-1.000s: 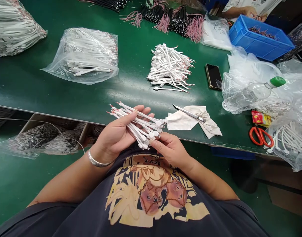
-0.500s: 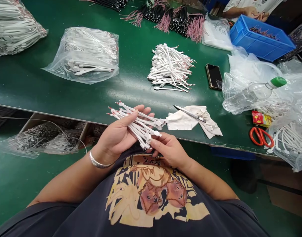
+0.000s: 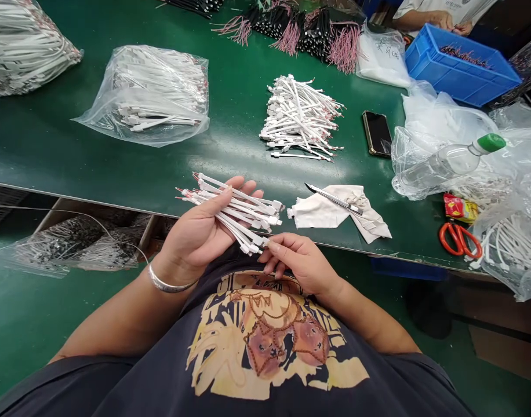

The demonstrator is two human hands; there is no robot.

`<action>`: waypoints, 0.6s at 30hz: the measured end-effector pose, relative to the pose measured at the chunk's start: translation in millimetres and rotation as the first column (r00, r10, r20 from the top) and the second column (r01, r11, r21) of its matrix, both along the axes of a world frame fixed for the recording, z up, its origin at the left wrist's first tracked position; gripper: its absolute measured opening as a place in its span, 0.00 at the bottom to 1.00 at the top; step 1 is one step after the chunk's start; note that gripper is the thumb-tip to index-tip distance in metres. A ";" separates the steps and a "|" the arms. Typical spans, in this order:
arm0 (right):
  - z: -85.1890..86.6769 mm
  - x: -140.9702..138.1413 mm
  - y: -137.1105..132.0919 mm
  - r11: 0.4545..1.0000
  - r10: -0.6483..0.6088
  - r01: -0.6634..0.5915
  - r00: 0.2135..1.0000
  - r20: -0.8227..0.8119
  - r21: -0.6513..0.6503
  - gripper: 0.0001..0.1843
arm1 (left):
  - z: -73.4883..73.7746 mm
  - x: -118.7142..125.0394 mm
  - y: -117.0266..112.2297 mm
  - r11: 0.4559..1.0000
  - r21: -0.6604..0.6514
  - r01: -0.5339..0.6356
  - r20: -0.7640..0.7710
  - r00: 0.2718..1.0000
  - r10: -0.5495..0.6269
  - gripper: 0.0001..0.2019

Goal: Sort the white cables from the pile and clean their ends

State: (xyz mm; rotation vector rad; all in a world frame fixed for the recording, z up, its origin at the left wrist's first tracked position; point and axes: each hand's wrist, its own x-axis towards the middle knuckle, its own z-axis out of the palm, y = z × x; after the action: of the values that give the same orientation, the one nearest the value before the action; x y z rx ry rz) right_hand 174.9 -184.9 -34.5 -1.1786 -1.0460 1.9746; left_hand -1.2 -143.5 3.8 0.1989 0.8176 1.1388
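Observation:
A bunch of short white cables (image 3: 237, 209) with connectors at one end and red wire tips at the other lies across my left hand (image 3: 204, 229). The left thumb presses on the bunch from above, with the fingers beneath it. My right hand (image 3: 298, 260) pinches the connector end of one cable at the bunch's near right side, between thumb and forefinger. Beyond the hands, a loose pile of similar white cables (image 3: 300, 116) rests on the green table (image 3: 235, 159). A craft knife (image 3: 335, 198) lies on a white cloth (image 3: 320, 213) right of the bunch.
Bagged white cables (image 3: 161, 87) lie left on the table. To the right are a phone (image 3: 377, 134), a clear bottle (image 3: 448, 165), red-handled scissors (image 3: 460, 240) and plastic bags. At the back, another person's hands (image 3: 452, 24) are behind a blue bin (image 3: 461, 72).
My left hand and the bunch have shifted slightly left, and the cables are more fanned out. The right hand stays at the connector ends. The other person's hands have moved slightly.

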 end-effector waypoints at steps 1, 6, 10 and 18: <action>0.8 0.4 -0.1 1.000 -0.015 0.015 1.000 0.011 0.015 0.15 | -0.3 -0.1 0.0 1.000 0.000 0.000 -0.002 1.000 0.000 0.10; 1.5 -0.2 1.2 0.976 -0.153 0.144 0.987 0.046 0.165 0.13 | -2.5 1.2 -1.8 0.999 -0.021 0.025 0.008 1.000 -0.025 0.09; -0.1 -2.3 1.4 0.973 -0.154 0.142 0.986 0.056 0.184 0.13 | -1.9 1.6 -2.0 1.000 -0.017 0.020 0.011 1.000 -0.020 0.10; 0.9 -8.2 -0.5 0.986 0.047 -0.056 0.997 0.056 0.156 0.14 | 0.4 6.4 -1.4 0.999 -0.036 0.009 0.014 1.000 -0.009 0.12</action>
State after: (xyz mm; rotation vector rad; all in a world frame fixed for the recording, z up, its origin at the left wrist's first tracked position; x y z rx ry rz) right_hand 166.7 -185.4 -33.6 -1.1329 -1.2463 1.8707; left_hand 5.2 -144.8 4.2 0.1639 0.8236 1.1150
